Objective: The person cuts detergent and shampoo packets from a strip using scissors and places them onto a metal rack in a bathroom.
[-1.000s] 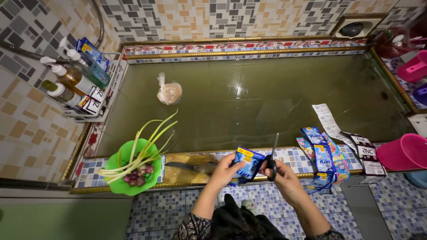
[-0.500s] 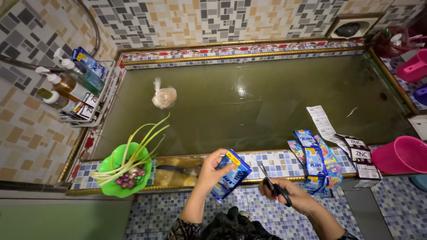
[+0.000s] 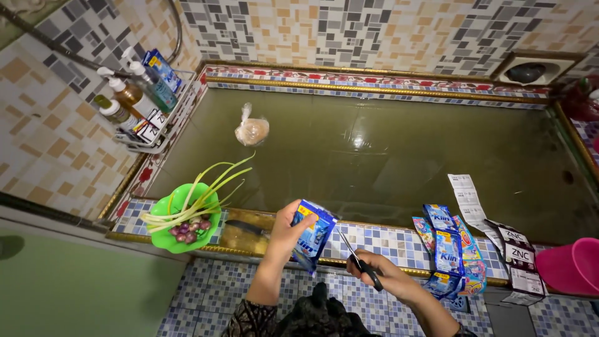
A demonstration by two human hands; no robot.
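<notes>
Green bowl [image 3: 185, 240] of shallots, perhaps

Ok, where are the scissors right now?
The scissors are in the right hand, low centre of the head view, over the tiled ledge, just right of the blue sachet in the left hand.

Head camera looks steeply down, fairly near.

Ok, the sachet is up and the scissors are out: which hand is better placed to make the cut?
The right hand, probably. It already grips the scissors, blades pointing up toward the blue sachet. The left hand is occupied holding that sachet upright over the tiled ledge.
</notes>
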